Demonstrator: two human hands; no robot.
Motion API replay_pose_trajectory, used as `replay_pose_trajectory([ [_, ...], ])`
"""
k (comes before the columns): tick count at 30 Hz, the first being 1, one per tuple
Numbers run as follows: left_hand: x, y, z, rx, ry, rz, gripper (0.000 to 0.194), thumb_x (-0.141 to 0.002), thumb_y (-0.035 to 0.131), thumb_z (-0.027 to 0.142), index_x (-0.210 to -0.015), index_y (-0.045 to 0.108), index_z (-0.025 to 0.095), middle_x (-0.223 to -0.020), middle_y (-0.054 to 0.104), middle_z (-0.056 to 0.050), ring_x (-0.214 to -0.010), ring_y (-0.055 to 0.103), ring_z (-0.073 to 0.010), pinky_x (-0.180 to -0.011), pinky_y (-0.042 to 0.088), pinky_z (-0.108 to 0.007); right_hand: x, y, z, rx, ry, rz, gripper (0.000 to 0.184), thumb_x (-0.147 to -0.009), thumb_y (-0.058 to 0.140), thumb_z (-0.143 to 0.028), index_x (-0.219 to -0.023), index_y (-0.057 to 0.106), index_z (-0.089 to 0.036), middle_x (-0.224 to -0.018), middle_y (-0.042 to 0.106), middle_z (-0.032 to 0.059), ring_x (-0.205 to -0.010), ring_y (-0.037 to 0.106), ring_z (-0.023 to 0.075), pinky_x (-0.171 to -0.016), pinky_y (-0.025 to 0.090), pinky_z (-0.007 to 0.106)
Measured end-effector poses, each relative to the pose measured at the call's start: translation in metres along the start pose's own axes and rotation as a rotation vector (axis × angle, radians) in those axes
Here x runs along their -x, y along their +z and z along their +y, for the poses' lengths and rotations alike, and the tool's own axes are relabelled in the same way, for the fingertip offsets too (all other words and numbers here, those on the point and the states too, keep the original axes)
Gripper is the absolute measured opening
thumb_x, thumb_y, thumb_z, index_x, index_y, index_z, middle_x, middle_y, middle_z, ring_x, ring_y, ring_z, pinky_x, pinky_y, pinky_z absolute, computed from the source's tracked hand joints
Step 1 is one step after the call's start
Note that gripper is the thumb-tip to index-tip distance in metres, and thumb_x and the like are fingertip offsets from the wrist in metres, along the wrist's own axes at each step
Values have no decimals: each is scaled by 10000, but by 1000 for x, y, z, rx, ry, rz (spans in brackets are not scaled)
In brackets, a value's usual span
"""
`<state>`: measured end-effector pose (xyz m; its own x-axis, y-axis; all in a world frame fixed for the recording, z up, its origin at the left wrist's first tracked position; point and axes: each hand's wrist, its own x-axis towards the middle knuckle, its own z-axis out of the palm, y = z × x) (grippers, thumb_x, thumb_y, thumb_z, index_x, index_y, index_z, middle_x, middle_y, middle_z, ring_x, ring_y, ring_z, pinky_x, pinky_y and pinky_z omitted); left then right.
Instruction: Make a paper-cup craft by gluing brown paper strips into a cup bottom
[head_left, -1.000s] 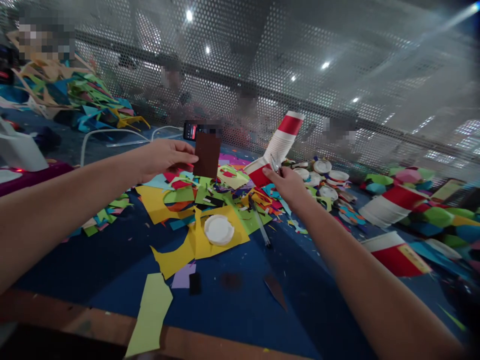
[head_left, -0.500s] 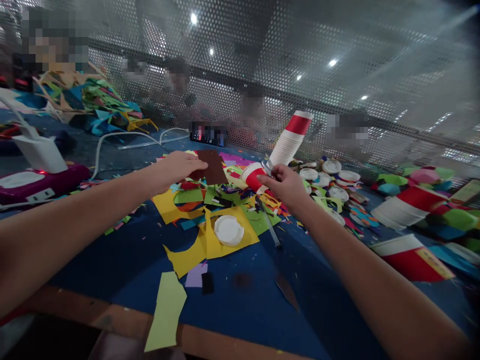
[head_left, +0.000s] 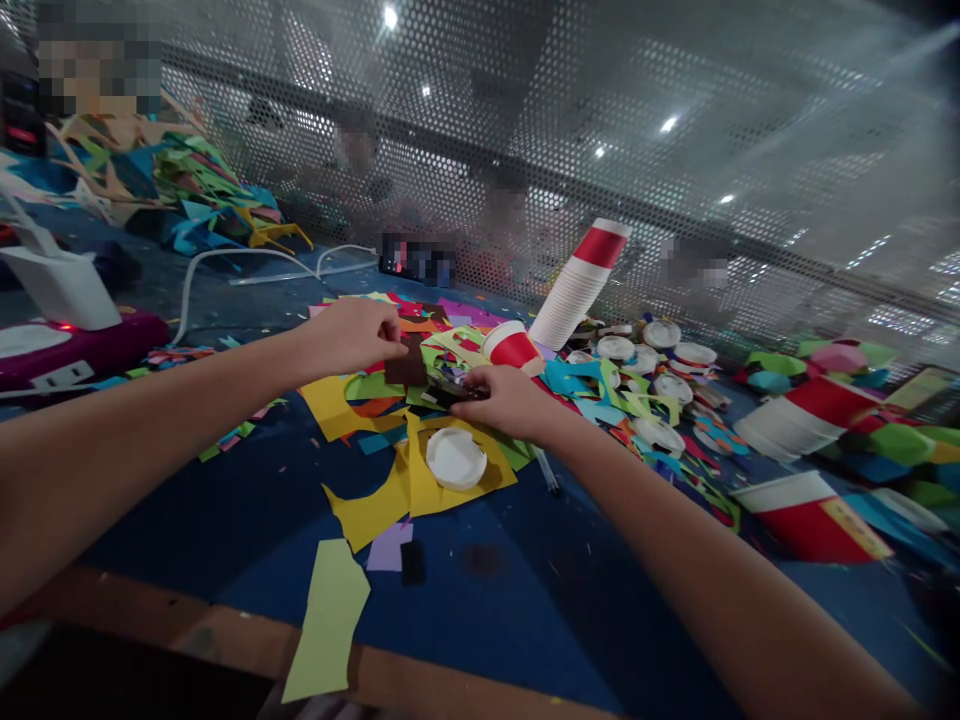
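Note:
My left hand (head_left: 358, 335) is closed on a piece of dark brown paper (head_left: 405, 362), pinched at its edge above the heap of scraps. To its right, my right hand (head_left: 504, 400) is wrapped round a pair of scissors (head_left: 448, 384); its blades point left toward the brown paper and are partly hidden. Below the hands a round white lid-like disc (head_left: 456, 458) lies on yellow paper (head_left: 379, 490) with curved cut-outs. A red and white paper cup (head_left: 513, 346) lies tilted just beyond my right hand.
A leaning stack of paper cups (head_left: 577, 290) stands behind, near a perforated metal screen (head_left: 465, 150). White-rimmed discs (head_left: 660, 435) and more cups (head_left: 806, 515) lie right. A purple power strip (head_left: 135, 340) with a white charger sits left. A pale green paper strip (head_left: 330, 620) overhangs the front edge.
My right hand has moved left and down with the scissors, from beside the cup to near the brown paper. My left hand has drawn the brown paper slightly lower and turned it.

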<state>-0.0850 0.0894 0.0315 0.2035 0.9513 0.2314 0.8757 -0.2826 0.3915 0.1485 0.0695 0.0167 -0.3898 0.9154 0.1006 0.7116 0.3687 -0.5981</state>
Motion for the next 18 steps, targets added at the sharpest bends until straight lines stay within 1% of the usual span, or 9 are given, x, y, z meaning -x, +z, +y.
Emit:
replay_pose_trajectory([
  [3,0,2,3,103,61,-114,177,-719,665,377,-782,709,218,-776,730,-14,-762,664,-212,-655,438,-274,1,1,2,-59,7,21,157,-666,718,-212,-612,571,-207,-612,537,-14,-625,492,156,-598,331,298],
  [5,2,4,6,217,106,-195,268,-731,664,419,-902,739,226,-851,755,-9,-804,684,-203,-674,469,-258,1,-1,4,-123,0,33,136,-693,704,-248,-642,586,-202,-597,518,-27,-598,475,141,-583,329,289],
  [7,6,5,12,379,141,-246,354,-719,692,437,-1004,745,234,-923,763,-6,-859,689,-201,-711,488,-253,2,-4,5,-195,-12,48,138,-697,710,-283,-677,607,-193,-599,516,-35,-589,472,129,-578,337,281],
  [9,10,7,19,538,143,-265,317,-677,744,375,-959,761,232,-880,757,0,-823,678,-188,-700,486,-250,2,-6,5,-266,-24,73,157,-679,731,-291,-691,618,-182,-604,518,-38,-587,472,117,-573,345,272],
  [10,12,7,23,626,112,-260,252,-657,764,320,-889,767,223,-814,746,3,-763,665,-175,-673,479,-247,3,-7,4,-300,-29,90,179,-667,749,-303,-699,624,-178,-601,513,-41,-579,466,110,-559,341,265],
  [12,15,8,30,816,2,-210,117,-645,768,214,-759,745,201,-656,690,12,-606,609,-138,-587,448,-239,4,-7,2,-373,-33,134,265,-647,788,-371,-741,634,-177,-591,505,-51,-541,444,93,-506,317,247],
  [14,17,9,35,999,-101,-129,73,-670,755,159,-706,697,185,-583,638,19,-516,555,-113,-530,419,-233,7,-6,0,-456,-27,193,375,-660,781,-486,-822,621,-188,-590,510,-62,-475,413,76,-440,280,232],
  [16,17,8,38,1109,-141,-43,97,-716,738,148,-712,646,181,-624,646,14,-534,570,-103,-540,436,-227,9,-3,-3,-540,-11,237,441,-700,727,-591,-849,575,-204,-589,534,-65,-408,400,66,-380,253,223],
  [18,16,7,40,1178,-150,12,110,-765,713,150,-740,610,180,-711,677,0,-622,624,-104,-616,491,-227,13,0,-6,-605,3,240,474,-731,672,-661,-805,541,-211,-579,558,-54,-359,408,64,-335,233,218],
])
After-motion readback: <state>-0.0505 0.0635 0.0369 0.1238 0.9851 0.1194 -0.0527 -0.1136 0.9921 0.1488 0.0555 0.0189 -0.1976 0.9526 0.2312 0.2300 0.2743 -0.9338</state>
